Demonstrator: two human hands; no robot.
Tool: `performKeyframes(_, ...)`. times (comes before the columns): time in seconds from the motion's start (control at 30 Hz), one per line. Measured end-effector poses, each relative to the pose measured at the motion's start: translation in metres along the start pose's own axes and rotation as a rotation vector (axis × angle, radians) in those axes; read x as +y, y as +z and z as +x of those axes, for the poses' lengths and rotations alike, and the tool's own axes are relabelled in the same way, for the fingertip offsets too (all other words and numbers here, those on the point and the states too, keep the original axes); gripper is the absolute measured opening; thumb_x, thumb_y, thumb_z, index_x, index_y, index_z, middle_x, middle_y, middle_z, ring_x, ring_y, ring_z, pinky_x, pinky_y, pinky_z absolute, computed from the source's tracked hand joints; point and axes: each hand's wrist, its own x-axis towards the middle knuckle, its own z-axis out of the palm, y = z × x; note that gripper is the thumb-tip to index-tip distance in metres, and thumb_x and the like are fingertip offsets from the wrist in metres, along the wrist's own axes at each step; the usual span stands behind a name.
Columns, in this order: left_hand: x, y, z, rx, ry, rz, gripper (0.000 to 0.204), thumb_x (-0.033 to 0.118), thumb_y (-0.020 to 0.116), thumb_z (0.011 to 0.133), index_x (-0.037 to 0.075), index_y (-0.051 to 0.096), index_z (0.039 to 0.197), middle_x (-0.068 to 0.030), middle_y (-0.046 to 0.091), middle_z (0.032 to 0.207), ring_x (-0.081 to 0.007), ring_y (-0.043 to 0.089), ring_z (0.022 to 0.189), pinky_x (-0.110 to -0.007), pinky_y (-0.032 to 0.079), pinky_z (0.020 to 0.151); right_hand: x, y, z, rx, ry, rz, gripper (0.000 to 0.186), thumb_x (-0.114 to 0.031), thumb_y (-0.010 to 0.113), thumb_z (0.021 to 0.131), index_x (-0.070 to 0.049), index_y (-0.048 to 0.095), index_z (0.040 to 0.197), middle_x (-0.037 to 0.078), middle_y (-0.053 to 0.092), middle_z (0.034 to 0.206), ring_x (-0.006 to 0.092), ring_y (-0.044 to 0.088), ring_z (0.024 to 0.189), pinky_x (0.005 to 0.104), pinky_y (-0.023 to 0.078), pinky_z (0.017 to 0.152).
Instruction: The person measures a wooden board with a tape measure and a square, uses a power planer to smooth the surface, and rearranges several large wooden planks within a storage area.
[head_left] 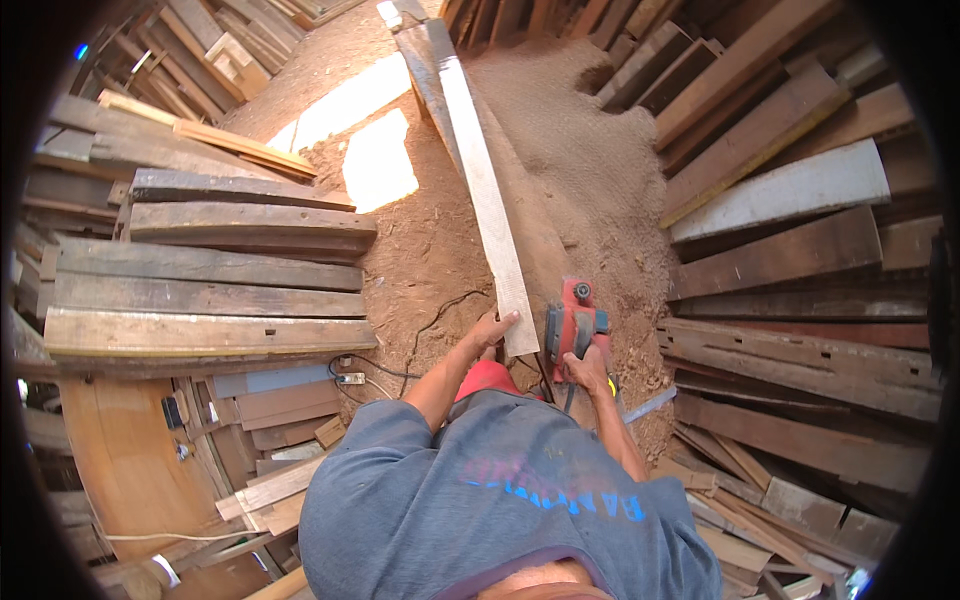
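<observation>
Planing appears well advanced: the plank [487, 215], its near end held in the left grip [492, 328], extends pale-faced ahead of it, grey far end and hidden faces perhaps remaining, while the right grip [590, 371], alongside, clasps the planer [573, 325].

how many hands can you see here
2: the left hand at the near end of the pale board, and the right hand on the red planer's handle. No others show.
</observation>
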Motion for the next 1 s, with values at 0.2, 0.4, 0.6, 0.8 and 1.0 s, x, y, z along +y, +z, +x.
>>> performKeyframes(0.2, -0.017, -0.004, 0.012, 0.086, 0.211, 0.103, 0.065, 0.048, 0.066, 0.096, -0.001, 0.058, 0.137, -0.015, 0.069, 0.123, -0.024, 0.065, 0.111, -0.036, 0.05, 0.096, 0.053, 0.0, 0.001, -0.03, -0.131, 0.069, 0.032, -0.022, 0.07, 0.078, 0.005, 0.068, 0.095, 0.014, 0.07, 0.079, 0.0258, 0.068, 0.072, 0.0419, 0.052, 0.067)
performKeyframes(0.4, 0.01, 0.01, 0.008, -0.016, 0.024, 0.047, 0.055, 0.048, 0.066, 0.096, 0.004, 0.061, 0.13, -0.0077, 0.07, 0.107, -0.019, 0.066, 0.09, -0.035, 0.054, 0.073, 0.078, -0.002, 0.002, 0.094, -0.056, -0.11, 0.048, -0.033, 0.073, 0.074, 0.006, 0.07, 0.102, 0.025, 0.072, 0.091, 0.036, 0.072, 0.09, 0.0442, 0.055, 0.08)
performKeyframes(0.6, -0.006, -0.04, 0.031, -0.187, -0.159, -0.076, 0.05, 0.039, 0.068, 0.097, 0.012, 0.052, 0.135, -0.0097, 0.066, 0.116, -0.027, 0.067, 0.099, -0.046, 0.056, 0.086, 0.014, -0.018, -0.012, 0.0, 0.064, -0.094, 0.058, -0.034, 0.075, 0.07, 0.009, 0.068, 0.109, 0.03, 0.072, 0.098, 0.0407, 0.072, 0.097, 0.0463, 0.055, 0.083)
performKeyframes(0.8, 0.06, -0.049, 0.065, -0.148, -0.147, -0.184, 0.042, 0.036, 0.07, 0.094, 0.013, 0.056, 0.125, -0.0081, 0.064, 0.105, -0.0246, 0.066, 0.087, -0.041, 0.056, 0.074, 0.03, 0.014, -0.037, 0.385, 0.173, 0.022, 0.063, -0.036, 0.074, 0.076, 0.003, 0.063, 0.124, 0.032, 0.067, 0.116, 0.0409, 0.066, 0.111, 0.0462, 0.052, 0.096)
performKeyframes(1.0, 0.114, -0.076, 0.121, -0.091, 0.026, -0.158, 0.039, 0.03, 0.071, 0.095, 0.004, 0.058, 0.121, -0.0106, 0.066, 0.102, -0.0262, 0.067, 0.087, -0.042, 0.058, 0.07, -0.013, 0.023, -0.075, 0.502, 0.313, -0.007, 0.067, -0.033, 0.07, 0.087, -0.004, 0.045, 0.143, 0.028, 0.046, 0.145, 0.0482, 0.047, 0.133, 0.0541, 0.042, 0.11)
